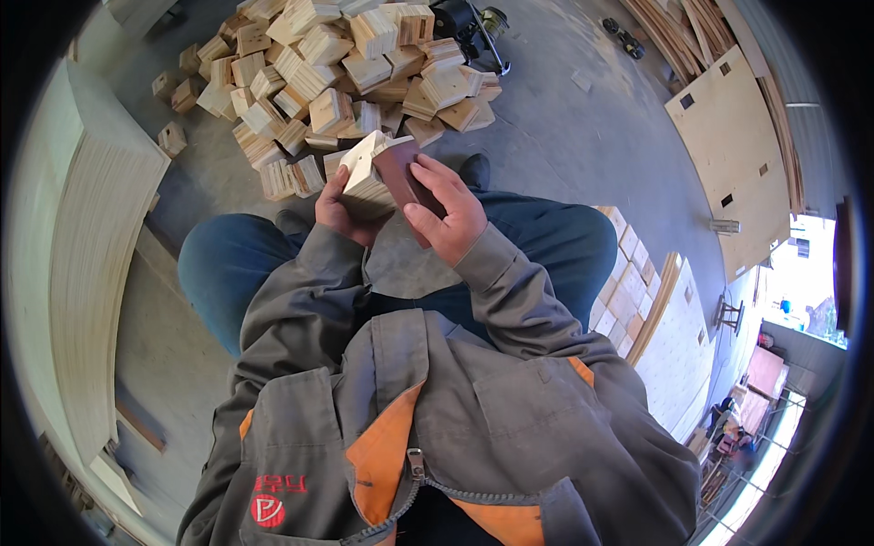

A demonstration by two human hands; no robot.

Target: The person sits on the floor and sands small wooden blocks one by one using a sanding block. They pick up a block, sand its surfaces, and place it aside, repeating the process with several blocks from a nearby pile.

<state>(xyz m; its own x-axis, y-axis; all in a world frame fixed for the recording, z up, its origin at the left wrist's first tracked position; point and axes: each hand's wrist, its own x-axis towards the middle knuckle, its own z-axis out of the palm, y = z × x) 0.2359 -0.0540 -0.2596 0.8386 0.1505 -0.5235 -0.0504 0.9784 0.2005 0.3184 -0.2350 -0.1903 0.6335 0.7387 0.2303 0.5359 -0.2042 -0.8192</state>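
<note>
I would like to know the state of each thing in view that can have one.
Left hand: gripping wooden block
Right hand: gripping reddish-brown slab
Wooden block: held up, tilted
Reddish-brown slab: held against wooden block
Loose blocks: heaped untidily
Blocks at right: stacked in rows
Jacket zip: partly open

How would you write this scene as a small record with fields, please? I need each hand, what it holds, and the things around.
Left hand: grips a pale wooden block
Right hand: grips a reddish-brown piece
Contact: the piece appears to touch the block's right side
Ahead: loose pile of wooden blocks on the grey floor
Left side: tall pale layered stack
Right side: neat rows of blocks beside the knee
Unclear: the piece's material
</note>
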